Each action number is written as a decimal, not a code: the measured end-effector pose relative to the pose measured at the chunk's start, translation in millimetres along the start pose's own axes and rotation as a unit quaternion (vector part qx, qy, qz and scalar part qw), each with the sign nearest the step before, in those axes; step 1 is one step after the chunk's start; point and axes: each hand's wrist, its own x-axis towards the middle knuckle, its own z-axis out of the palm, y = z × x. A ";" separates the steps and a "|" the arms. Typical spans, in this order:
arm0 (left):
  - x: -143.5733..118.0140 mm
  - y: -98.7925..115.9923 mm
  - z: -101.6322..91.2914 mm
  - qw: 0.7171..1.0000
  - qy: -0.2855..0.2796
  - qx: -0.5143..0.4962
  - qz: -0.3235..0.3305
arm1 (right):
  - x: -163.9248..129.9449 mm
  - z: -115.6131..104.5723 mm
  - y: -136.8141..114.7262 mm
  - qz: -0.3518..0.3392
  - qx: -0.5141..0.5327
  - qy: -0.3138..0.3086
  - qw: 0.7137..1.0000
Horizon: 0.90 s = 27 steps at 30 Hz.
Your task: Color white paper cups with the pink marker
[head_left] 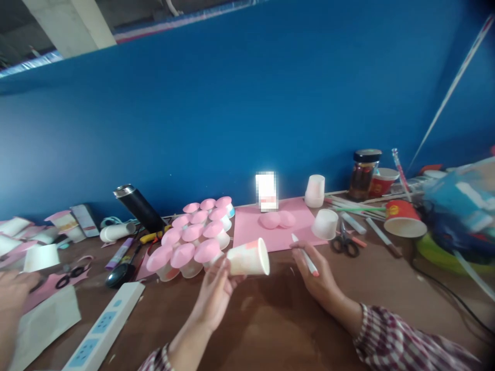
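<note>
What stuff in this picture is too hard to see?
- Head view: the card standing against the blue wall is blanked into squares, so its print is unreadable.
- The blue bundle at the right edge is motion-blurred; what it is stays unclear.
- Another person's hand is cut off by the left edge.
- Inside of the paper cup in the left hand cannot be seen; its mouth faces away.
- The pen in the right hand: its tip is too small to tell.
</note>
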 end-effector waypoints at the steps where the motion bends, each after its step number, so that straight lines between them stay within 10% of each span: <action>1: 2.4 7.8 -4.6 1.000 0.020 0.010 0.022 | -1.3 1.1 -1.1 -0.007 -0.007 -0.007 1.000; 5: 16.3 42.8 -3.9 0.993 0.031 0.077 0.088 | -5.0 5.8 -0.9 -0.081 -0.059 -0.027 0.995; 10: 47.3 69.4 41.6 0.965 -0.053 0.198 0.164 | -10.3 9.0 0.6 -0.208 -0.192 -0.148 0.948; 19: 116.8 34.3 151.8 0.871 -0.166 0.403 0.226 | -12.9 4.6 -8.6 -0.293 -0.278 -0.248 0.881; 27: 191.1 20.5 220.8 0.769 -0.100 0.501 0.385 | -13.1 13.5 -3.9 -0.307 -0.277 -0.255 0.874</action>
